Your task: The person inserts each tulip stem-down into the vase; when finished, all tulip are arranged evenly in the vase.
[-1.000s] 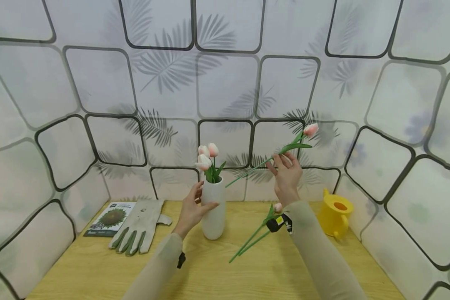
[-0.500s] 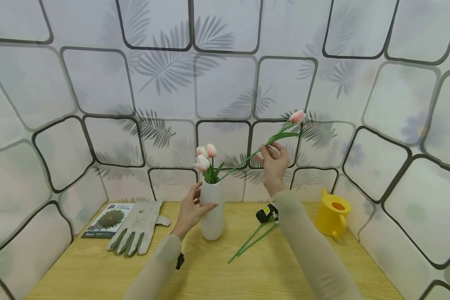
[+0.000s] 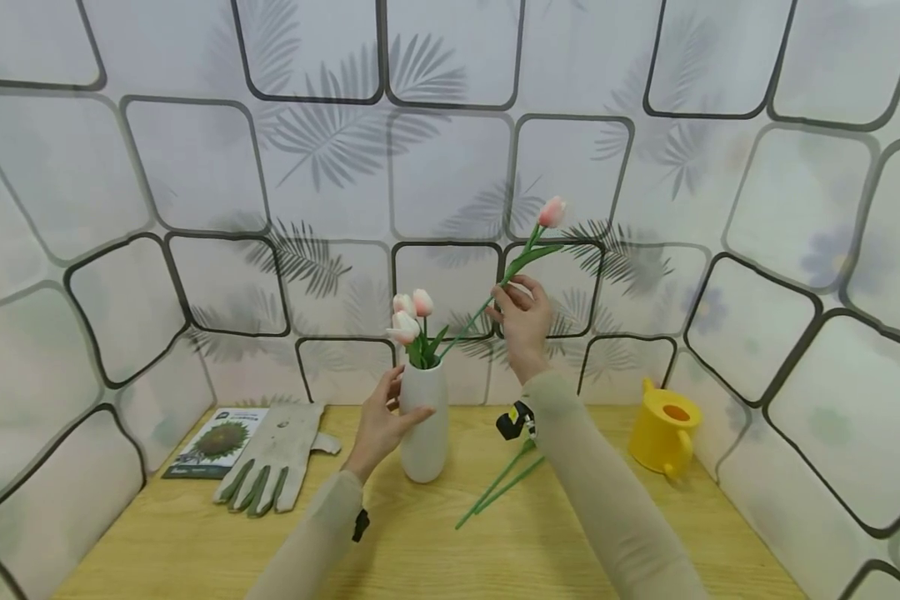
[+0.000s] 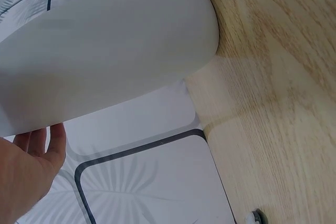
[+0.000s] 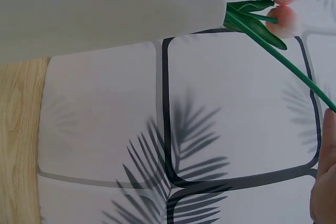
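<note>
A tall white vase (image 3: 424, 429) stands upright on the wooden table with several pale pink tulips (image 3: 407, 321) in it. My left hand (image 3: 381, 425) holds the vase from its left side, fingers behind and thumb across the front. In the left wrist view the fingertips (image 4: 56, 142) touch the vase wall. My right hand (image 3: 523, 321) pinches the green stem of another pink tulip (image 3: 551, 213), up and right of the vase. That stem slants down to the left, and in the right wrist view its lower end (image 5: 262, 44) enters the vase mouth.
Two green stems (image 3: 495, 492) lie on the table, their upper ends hidden behind my right wrist. A yellow watering can (image 3: 663, 433) stands at the right. A grey glove (image 3: 273, 454) and a seed packet with a flower picture (image 3: 217, 442) lie at the left.
My right hand has moved left and slightly up with the tulip, whose stem end has come to the vase mouth and stands steeper. My left hand stays on the vase.
</note>
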`<state>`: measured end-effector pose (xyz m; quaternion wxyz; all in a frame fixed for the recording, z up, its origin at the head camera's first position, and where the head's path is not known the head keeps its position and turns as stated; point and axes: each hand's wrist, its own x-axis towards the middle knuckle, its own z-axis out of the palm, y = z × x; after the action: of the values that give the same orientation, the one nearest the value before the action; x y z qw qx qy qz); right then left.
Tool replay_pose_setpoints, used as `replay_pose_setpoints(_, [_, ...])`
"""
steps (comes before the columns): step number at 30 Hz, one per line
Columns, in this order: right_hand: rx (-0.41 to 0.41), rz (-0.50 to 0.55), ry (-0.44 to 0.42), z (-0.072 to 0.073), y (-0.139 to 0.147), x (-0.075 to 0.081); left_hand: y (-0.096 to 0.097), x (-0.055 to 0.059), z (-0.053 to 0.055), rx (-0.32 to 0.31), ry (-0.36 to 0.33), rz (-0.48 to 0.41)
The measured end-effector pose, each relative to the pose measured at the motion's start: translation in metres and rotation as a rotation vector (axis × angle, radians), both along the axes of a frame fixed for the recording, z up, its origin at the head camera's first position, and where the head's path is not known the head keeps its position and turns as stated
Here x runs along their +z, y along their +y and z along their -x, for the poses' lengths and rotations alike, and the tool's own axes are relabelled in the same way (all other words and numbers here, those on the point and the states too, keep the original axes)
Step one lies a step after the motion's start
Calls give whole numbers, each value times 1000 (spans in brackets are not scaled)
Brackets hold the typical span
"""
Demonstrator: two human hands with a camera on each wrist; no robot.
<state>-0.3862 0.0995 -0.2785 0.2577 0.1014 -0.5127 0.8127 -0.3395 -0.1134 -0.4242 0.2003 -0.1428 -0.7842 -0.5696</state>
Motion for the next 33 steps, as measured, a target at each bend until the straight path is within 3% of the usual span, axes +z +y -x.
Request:
replay_pose_setpoints(13, [65, -140, 15, 5, -20, -18, 1, -1, 2, 5, 17, -1])
replay_pose_setpoints(20, [80, -252, -31, 2, -28, -35, 1, -1, 2, 1, 29, 6])
replay_pose_setpoints(33, [151, -313, 4, 1, -43, -58, 0, 0, 1, 8, 14, 9])
